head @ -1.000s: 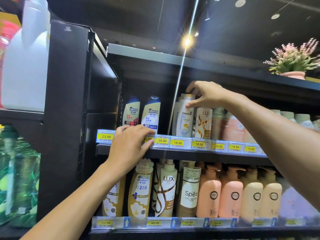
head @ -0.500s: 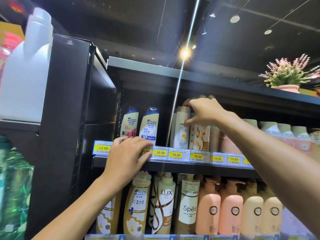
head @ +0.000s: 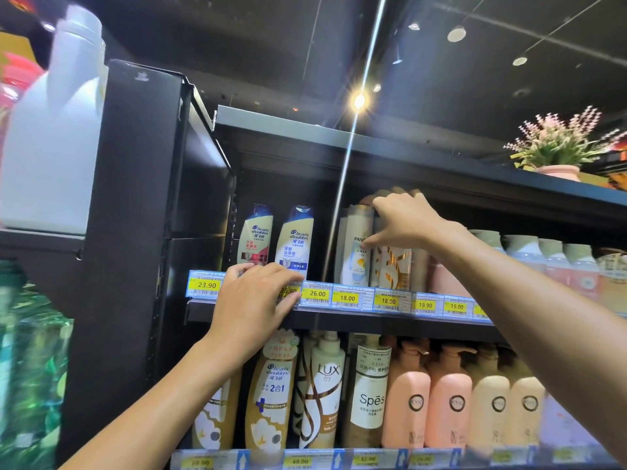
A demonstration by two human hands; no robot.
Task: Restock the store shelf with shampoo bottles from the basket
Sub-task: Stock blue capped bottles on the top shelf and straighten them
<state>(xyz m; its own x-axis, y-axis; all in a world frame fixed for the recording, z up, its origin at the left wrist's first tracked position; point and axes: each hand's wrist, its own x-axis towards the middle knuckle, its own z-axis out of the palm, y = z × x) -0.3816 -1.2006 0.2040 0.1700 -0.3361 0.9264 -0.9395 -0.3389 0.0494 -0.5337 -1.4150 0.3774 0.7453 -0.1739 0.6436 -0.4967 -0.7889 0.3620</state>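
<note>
Reaching above the price strip [head: 347,297], we grip the white Pantene bottle [head: 354,266] with our right hand [head: 410,222]. The fingers curl over the caps and the thumb presses the front of the label. We cannot tell whether those fingers also touch the neighbouring cap.

The Pantene bottle stands upright on the shelf just behind the strip, above the first of two tags reading 18.00. One gold-patterned bottle [head: 393,269] stands beside it, above the second 18.00 tag.

Our left hand [head: 254,300] lies open on the strip with its fingers straight. It holds nothing and half covers one tag. We can read six tags on the strip: 23.90, 26.00, 18.00, 18.00, 19.90 and 15.00.

Behind the strip, just above our left hand, stand two Head & Shoulders bottles [head: 294,242], both upright and apart from the Pantene bottle.

Below the strip we count two golden bottles [head: 271,391], one of them mostly behind our left forearm. Next come one Lux bottle [head: 322,391], one Spēs bottle [head: 369,398], two pink pump bottles [head: 407,408] and two cream pump bottles [head: 490,412].

Far above the strip's left end stands one white jug [head: 51,147]. High above its right end sits one potted plant [head: 559,144].
</note>
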